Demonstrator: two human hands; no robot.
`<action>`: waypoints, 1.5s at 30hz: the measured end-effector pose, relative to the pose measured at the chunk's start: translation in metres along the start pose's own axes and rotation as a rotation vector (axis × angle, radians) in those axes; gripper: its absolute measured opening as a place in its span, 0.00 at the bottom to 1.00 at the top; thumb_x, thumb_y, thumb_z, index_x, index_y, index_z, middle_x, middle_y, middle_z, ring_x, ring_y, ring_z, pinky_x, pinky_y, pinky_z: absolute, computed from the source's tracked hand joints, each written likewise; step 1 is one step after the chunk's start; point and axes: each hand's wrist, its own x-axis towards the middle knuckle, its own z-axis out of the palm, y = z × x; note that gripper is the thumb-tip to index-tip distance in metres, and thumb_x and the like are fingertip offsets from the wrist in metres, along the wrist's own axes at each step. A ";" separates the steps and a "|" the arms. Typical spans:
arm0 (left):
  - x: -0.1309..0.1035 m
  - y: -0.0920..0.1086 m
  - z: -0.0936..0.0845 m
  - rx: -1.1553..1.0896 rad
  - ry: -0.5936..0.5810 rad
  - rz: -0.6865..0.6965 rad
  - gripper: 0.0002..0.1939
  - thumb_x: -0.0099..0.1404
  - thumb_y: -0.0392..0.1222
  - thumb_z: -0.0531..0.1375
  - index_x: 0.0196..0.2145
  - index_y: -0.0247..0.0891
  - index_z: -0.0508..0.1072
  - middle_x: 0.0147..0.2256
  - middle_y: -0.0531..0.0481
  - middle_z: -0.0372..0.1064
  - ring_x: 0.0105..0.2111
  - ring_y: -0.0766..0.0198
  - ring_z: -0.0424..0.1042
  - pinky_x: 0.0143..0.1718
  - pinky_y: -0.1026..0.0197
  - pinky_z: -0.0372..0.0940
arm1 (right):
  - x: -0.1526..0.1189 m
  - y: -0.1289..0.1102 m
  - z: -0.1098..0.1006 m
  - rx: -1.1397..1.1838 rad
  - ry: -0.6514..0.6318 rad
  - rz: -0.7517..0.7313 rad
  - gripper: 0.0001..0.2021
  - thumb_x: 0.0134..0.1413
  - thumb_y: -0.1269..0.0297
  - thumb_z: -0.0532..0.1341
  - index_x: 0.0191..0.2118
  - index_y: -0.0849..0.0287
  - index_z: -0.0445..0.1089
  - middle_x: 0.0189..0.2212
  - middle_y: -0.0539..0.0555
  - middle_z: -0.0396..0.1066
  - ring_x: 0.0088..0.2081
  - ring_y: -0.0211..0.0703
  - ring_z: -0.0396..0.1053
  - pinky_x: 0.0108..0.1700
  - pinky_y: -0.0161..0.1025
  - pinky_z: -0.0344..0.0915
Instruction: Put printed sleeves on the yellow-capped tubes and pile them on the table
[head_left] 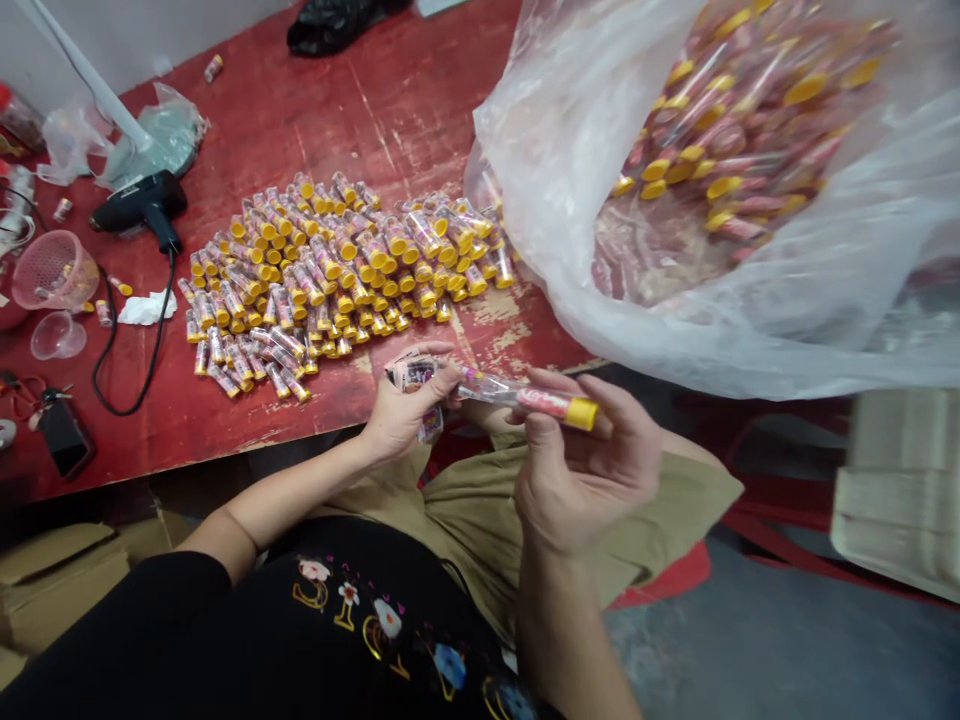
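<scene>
My right hand (592,475) is closed around the capped end of a slim see-through tube (544,401) with a pink-and-red printed band and a yellow cap. The tube points left, toward my left hand (397,415). Between the thumb and fingers of that hand are several small printed plastic sleeves (414,374). The tube's far end meets the sleeves near my left thumb; whether it sits inside one cannot be made out. Beyond my hands, a big heap of short wrapped tubes with yellow caps (330,265) lies on the red table (420,110).
At right, a large plastic bag (570,230) holds many yellow-capped tubes (720,150). A black heat gun (146,205) with a cord rests at left, near a pink basket (56,268), a plastic cup (58,335) and a phone (66,437). A pale crate (896,480) stands lower right.
</scene>
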 end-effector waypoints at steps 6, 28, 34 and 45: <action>-0.006 0.013 0.004 -0.033 0.015 -0.075 0.37 0.47 0.59 0.81 0.48 0.39 0.76 0.34 0.52 0.78 0.36 0.60 0.80 0.44 0.56 0.74 | -0.013 0.004 -0.025 -0.231 -0.256 -0.011 0.19 0.70 0.68 0.62 0.62 0.49 0.77 0.58 0.56 0.80 0.57 0.50 0.80 0.62 0.52 0.77; -0.003 0.011 0.007 -0.073 -0.040 -0.154 0.39 0.44 0.60 0.81 0.48 0.40 0.76 0.31 0.51 0.78 0.37 0.57 0.81 0.45 0.55 0.74 | 0.001 0.014 0.004 -0.367 -0.044 -0.126 0.04 0.56 0.66 0.74 0.38 0.49 0.85 0.31 0.50 0.80 0.32 0.42 0.77 0.34 0.42 0.74; 0.025 0.008 0.002 -0.196 0.160 -0.177 0.32 0.51 0.56 0.80 0.47 0.37 0.76 0.39 0.48 0.80 0.44 0.55 0.82 0.52 0.51 0.76 | 0.047 0.053 0.026 -0.325 0.025 -0.063 0.07 0.58 0.64 0.73 0.42 0.50 0.86 0.31 0.51 0.75 0.30 0.38 0.69 0.33 0.39 0.68; 0.028 0.022 -0.034 -0.169 0.270 -0.290 0.31 0.51 0.39 0.81 0.49 0.37 0.73 0.34 0.50 0.80 0.37 0.57 0.84 0.43 0.54 0.79 | 0.221 0.145 0.029 -0.464 -0.056 -0.172 0.09 0.64 0.66 0.66 0.47 0.58 0.81 0.44 0.57 0.76 0.43 0.41 0.75 0.41 0.37 0.72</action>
